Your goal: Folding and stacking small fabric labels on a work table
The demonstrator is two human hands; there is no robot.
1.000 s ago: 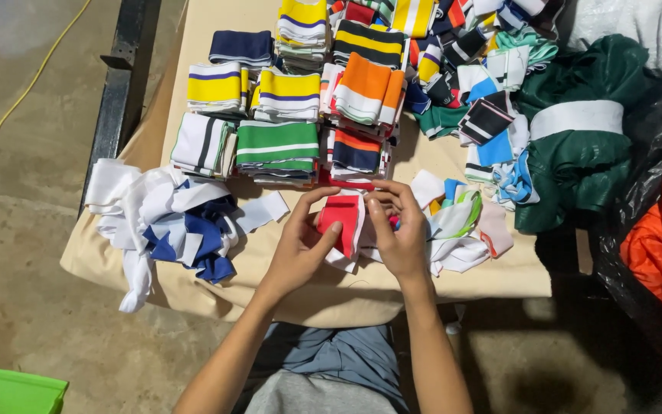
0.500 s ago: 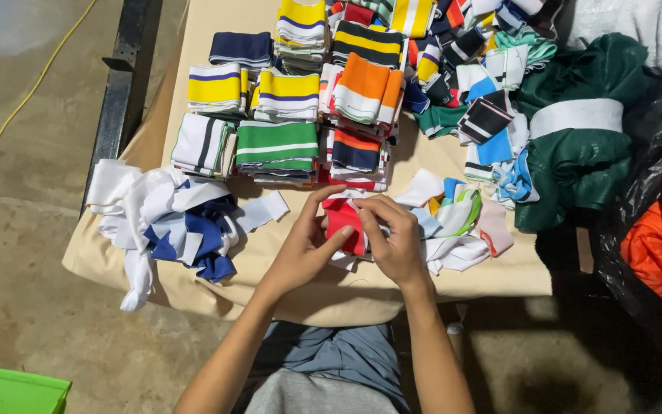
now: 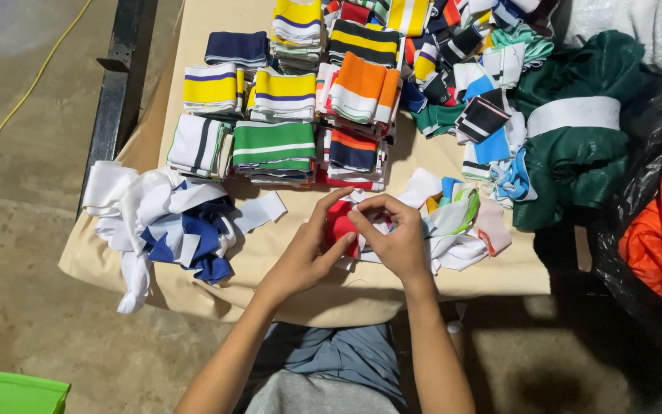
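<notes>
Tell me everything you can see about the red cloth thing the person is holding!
The red cloth piece looks like soft knit fabric, bright red with a bit of white at its edge. It is folded small, so its whole shape is hidden. It sits low over the tan table cover, just in front of the stacked striped pieces. The left hand cups it from below and the right hand pinches its top, covering much of it.
</notes>
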